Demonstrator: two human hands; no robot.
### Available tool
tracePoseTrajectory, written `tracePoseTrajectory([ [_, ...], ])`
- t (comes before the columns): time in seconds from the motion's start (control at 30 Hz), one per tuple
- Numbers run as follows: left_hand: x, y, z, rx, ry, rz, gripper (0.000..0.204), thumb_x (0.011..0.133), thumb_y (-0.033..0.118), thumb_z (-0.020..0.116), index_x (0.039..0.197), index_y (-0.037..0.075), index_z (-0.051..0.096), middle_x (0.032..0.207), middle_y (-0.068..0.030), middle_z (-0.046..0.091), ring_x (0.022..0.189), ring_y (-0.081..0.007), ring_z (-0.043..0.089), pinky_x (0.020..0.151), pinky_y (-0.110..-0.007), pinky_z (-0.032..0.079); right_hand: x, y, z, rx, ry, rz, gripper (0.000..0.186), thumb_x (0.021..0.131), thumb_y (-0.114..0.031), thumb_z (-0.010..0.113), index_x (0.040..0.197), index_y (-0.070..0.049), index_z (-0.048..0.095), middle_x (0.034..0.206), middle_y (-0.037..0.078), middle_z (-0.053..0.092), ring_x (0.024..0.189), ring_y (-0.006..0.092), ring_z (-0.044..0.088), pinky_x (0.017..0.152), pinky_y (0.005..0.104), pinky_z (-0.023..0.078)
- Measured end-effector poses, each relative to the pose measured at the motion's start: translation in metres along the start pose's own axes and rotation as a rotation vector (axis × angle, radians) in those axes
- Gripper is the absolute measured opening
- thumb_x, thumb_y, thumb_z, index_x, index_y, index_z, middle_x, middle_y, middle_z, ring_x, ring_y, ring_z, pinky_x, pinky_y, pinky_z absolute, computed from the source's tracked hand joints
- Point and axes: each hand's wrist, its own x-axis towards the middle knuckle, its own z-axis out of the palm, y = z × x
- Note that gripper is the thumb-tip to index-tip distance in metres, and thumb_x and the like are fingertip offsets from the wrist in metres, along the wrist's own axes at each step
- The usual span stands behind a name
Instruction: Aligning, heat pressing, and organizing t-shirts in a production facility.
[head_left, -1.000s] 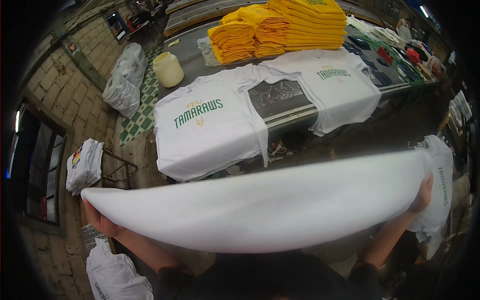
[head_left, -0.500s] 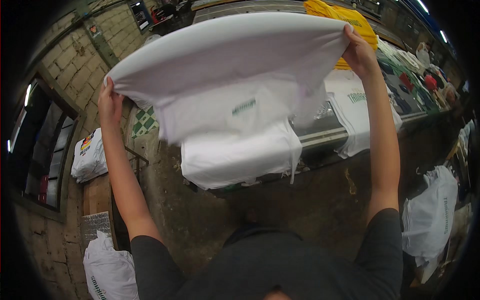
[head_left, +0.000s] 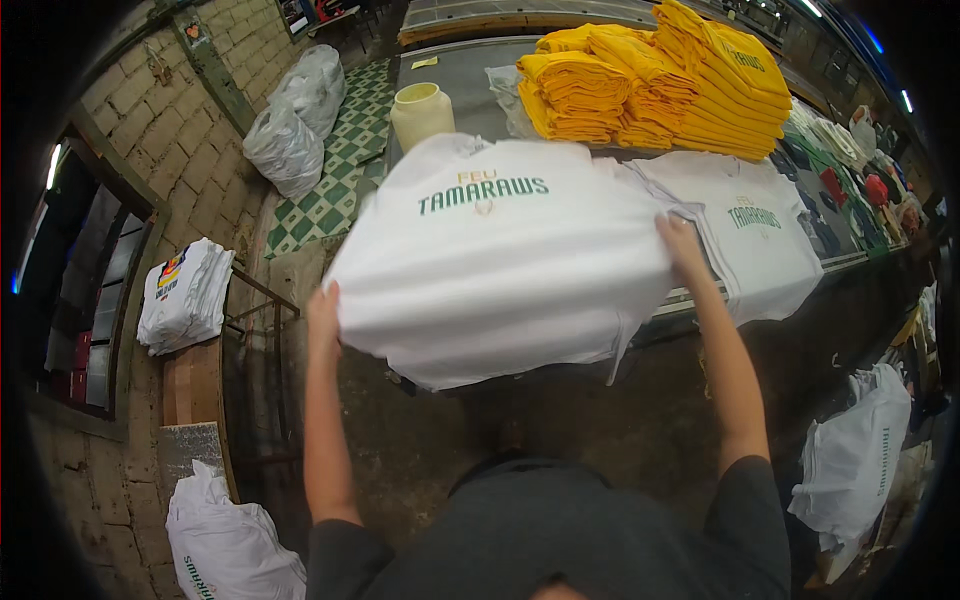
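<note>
Clearly, in the head view, a white shirt (head_left: 520, 265) was spread between the two hands, with its neck end over the dark table (head_left: 468, 68). Its chest carried yellow and green lettering (head_left: 484, 196), and a second shirt (head_left: 775, 265), to the right, bore similar print. The left hand (head_left: 323, 318) and the right hand (head_left: 682, 245) pinched the shirt at opposite edges; some fingers were hidden by cloth. Behind stood a pale jar (head_left: 422, 118) and stacked yellow shirts (head_left: 650, 95). Green-and-white tiles (head_left: 315, 210) covered some floor beside a block wall (head_left: 150, 135).
</note>
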Motion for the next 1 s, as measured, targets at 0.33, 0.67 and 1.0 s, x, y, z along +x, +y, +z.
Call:
tracePoseTrajectory([
  [0.33,-0.071,-0.130,-0.003,0.133,-0.080,-0.259,0.020,0.087,0.019,0.053,0.081,0.000,0.056,0.070,0.0024,0.050,0.064,-0.0057,0.042,0.057,-0.024,0.035,-0.091,0.110,0.015,-0.029,-0.043,0.338,0.032,0.082,-0.023,0.060,0.097,0.005,0.061,0.083,0.005,0.062,0.071,0.0105,0.054,0.065,0.0257,0.043],
  [0.67,-0.060,-0.094,-0.005,-0.086,-0.203,-0.269,0.019,0.088,0.017,0.054,0.097,0.001,0.056,0.086,-0.0008,0.058,0.077,-0.0090,0.052,0.070,-0.025,0.042,-0.074,0.085,0.008,0.017,-0.023,0.362,0.030,0.083,-0.019,0.060,0.101,0.004,0.060,0.087,0.006,0.063,0.074,0.0111,0.056,0.066,0.0259,0.044],
  [1.0,0.041,0.155,0.002,-0.492,0.033,0.446,0.031,0.091,0.022,0.049,0.113,0.000,0.050,0.112,-0.0128,0.054,0.104,-0.0208,0.053,0.091,-0.037,0.041,0.039,-0.122,-0.057,0.581,0.062,-0.219,0.027,0.089,-0.020,0.052,0.108,-0.001,0.053,0.097,0.004,0.060,0.087,0.0110,0.056,0.079,0.0248,0.044],
])
